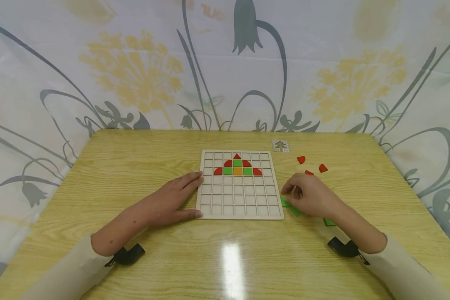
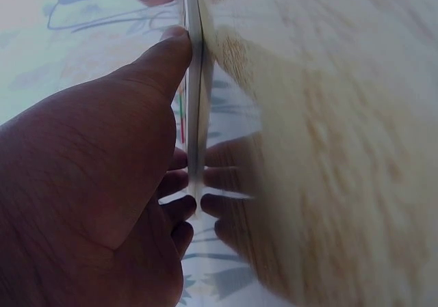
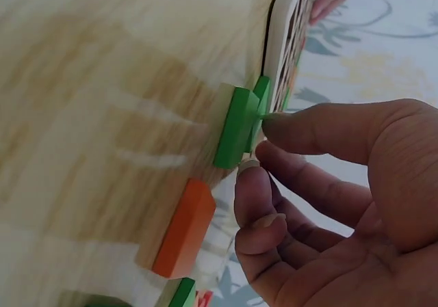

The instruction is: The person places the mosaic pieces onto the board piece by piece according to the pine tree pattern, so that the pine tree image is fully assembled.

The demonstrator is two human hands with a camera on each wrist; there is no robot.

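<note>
A pale wooden grid board (image 1: 217, 199) lies on the table, with red, green and orange tiles set in its upper rows. The tiles step outward from a red triangle (image 1: 237, 156) at the top. My left hand (image 1: 172, 200) rests at the board's left edge, fingers extended and thumb tip (image 2: 179, 35) against the rim. Beside the board's lower right edge, my right hand (image 1: 311, 196) pinches at a green tile (image 3: 260, 91) with thumb and index finger. Another green tile (image 3: 236, 126) lies right against it. An orange tile (image 3: 186, 228) is just below that hand.
Loose red pieces (image 1: 323, 168) lie beyond the right hand, and another green tile (image 1: 329, 222) sits under the right wrist. A small patterned card (image 1: 280, 145) lies behind the board's right corner. A printed cloth (image 1: 210, 75) hangs behind the wooden table (image 1: 165, 254).
</note>
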